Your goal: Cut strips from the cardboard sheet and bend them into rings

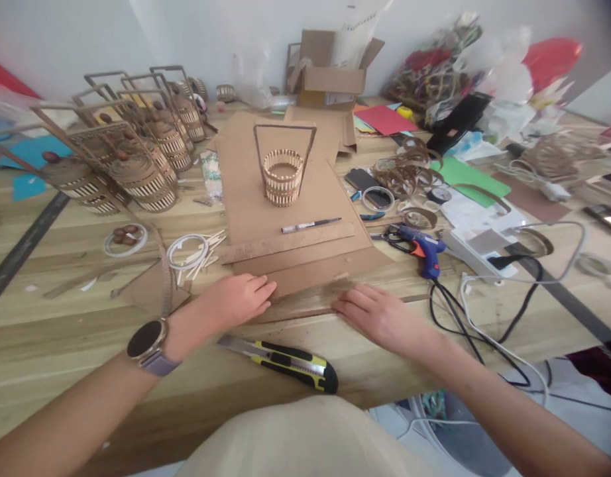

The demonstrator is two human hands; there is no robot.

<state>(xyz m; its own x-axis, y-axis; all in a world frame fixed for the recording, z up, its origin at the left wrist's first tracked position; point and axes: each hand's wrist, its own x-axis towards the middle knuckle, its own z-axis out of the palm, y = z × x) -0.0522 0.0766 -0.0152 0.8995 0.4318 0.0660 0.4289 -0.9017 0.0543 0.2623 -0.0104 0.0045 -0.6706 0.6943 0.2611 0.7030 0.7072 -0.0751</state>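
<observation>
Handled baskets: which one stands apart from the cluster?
The open-topped basket in the middle, standing on the cardboard; the other baskets crowd together at the left.

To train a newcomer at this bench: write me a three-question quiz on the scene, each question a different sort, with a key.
1. True or false: the utility knife lies with its blade out.

2. From the wearer's side, where does the glue gun lie relative to the large cardboard sheet?
A) To its left
B) On top of it, at the middle
C) To its right

3. What do the front baskets at left have that the slatted basket standing on the cardboard lacks?

Key: 1. True. 2. C. 3. Knobbed lids.
</observation>
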